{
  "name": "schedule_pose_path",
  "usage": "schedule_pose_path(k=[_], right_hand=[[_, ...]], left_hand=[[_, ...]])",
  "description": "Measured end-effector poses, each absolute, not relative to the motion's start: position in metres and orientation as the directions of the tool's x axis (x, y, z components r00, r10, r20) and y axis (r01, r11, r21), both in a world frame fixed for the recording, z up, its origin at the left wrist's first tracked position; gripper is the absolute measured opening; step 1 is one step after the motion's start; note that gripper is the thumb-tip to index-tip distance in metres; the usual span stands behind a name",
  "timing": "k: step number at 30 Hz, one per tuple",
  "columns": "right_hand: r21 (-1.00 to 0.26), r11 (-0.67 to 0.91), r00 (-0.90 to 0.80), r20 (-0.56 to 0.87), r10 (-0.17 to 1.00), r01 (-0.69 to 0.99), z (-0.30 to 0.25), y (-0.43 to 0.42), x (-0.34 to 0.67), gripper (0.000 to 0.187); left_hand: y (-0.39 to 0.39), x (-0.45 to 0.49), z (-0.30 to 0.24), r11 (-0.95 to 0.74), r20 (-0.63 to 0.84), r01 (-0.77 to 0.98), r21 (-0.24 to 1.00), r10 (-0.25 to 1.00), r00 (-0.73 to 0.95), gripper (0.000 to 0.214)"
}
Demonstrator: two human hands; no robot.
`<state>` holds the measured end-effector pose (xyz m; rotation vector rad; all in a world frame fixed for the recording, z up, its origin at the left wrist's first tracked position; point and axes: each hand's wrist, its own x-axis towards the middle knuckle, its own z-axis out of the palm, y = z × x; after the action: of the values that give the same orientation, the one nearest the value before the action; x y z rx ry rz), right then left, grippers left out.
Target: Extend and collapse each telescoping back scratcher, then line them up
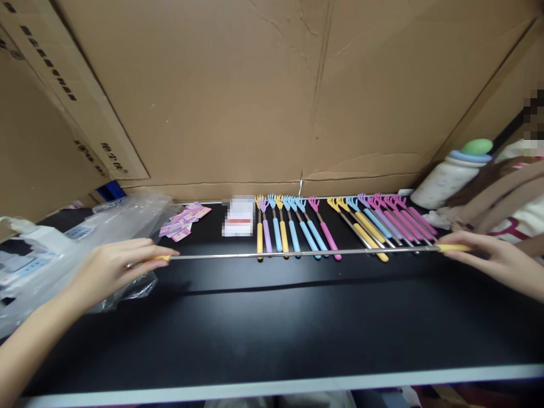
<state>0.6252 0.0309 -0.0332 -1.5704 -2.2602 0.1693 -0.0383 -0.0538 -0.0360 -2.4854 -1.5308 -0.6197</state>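
Note:
Stretched between my two hands is a yellow back scratcher [272, 254], its thin metal rod pulled out long and held level above the black table. My left hand [117, 263] is closed on one yellow end, and the fingers hide most of that end. On the other side my right hand [488, 258] pinches the opposite yellow end. Behind the rod lies a row of short back scratchers [278, 235] in yellow, purple, blue and pink, claws pointing away from me. Farther right, another group of back scratchers [382, 221] lies slanted side by side.
Clear plastic bags [127, 221] cover the table's left side, near small purple-pink cards [185, 221]. A white printed packet [238, 216] lies by the row. Cardboard [255, 113] walls the back. A white bottle [450, 175] and another person's sleeve [476, 198] are at right.

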Motion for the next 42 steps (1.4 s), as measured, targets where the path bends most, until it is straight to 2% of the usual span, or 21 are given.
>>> schedule_pose_path(k=[8, 14, 17, 20, 24, 27, 31, 36, 39, 42], right_hand=[[-0.283, 0.371, -0.318, 0.217, 0.923, 0.884, -0.041, 0.031, 0.625, 0.037], [-0.132, 0.443, -0.371, 0.369, 0.852, 0.887, -0.047, 0.038, 0.615, 0.035], [-0.068, 0.5, -0.419, 0.457, 0.785, 0.863, -0.044, 0.038, 0.606, 0.037], [0.014, 0.572, -0.493, 0.525, 0.694, 0.82, -0.037, 0.03, 0.579, 0.036], [0.094, 0.667, -0.608, 0.518, 0.602, 0.74, -0.031, 0.005, 0.506, 0.029], [0.129, 0.729, -0.696, 0.445, 0.563, 0.672, -0.032, -0.017, 0.445, 0.03], [0.173, 0.707, -0.703, 0.408, 0.582, 0.686, -0.036, -0.032, 0.406, 0.037], [0.175, 0.685, -0.688, 0.394, 0.61, 0.708, -0.031, -0.034, 0.41, 0.036], [0.128, 0.715, -0.689, 0.429, 0.584, 0.687, -0.029, -0.037, 0.405, 0.033], [0.115, 0.756, -0.711, 0.454, 0.537, 0.645, -0.029, -0.041, 0.387, 0.028]], left_hand=[[-0.052, -0.045, -0.042, -0.475, 0.453, 0.858, 0.196, 0.82, 0.35, 0.026], [-0.043, -0.049, -0.034, -0.446, 0.463, 0.884, 0.139, 0.818, 0.34, 0.031], [-0.04, -0.054, -0.03, -0.461, 0.471, 0.882, 0.098, 0.802, 0.366, 0.03], [-0.041, -0.043, -0.028, -0.488, 0.452, 0.865, 0.116, 0.801, 0.391, 0.028], [-0.046, 0.013, -0.032, -0.616, 0.431, 0.78, 0.11, 0.737, 0.521, 0.021], [-0.049, 0.064, -0.036, -0.71, 0.473, 0.702, 0.045, 0.635, 0.611, 0.022], [-0.052, 0.098, -0.038, -0.687, 0.55, 0.726, 0.022, 0.614, 0.565, 0.025], [-0.053, 0.093, -0.039, -0.64, 0.519, 0.763, 0.096, 0.686, 0.51, 0.026], [-0.054, 0.099, -0.041, -0.622, 0.453, 0.758, 0.195, 0.743, 0.493, 0.024], [-0.054, 0.117, -0.045, -0.668, 0.423, 0.704, 0.241, 0.725, 0.543, 0.022]])
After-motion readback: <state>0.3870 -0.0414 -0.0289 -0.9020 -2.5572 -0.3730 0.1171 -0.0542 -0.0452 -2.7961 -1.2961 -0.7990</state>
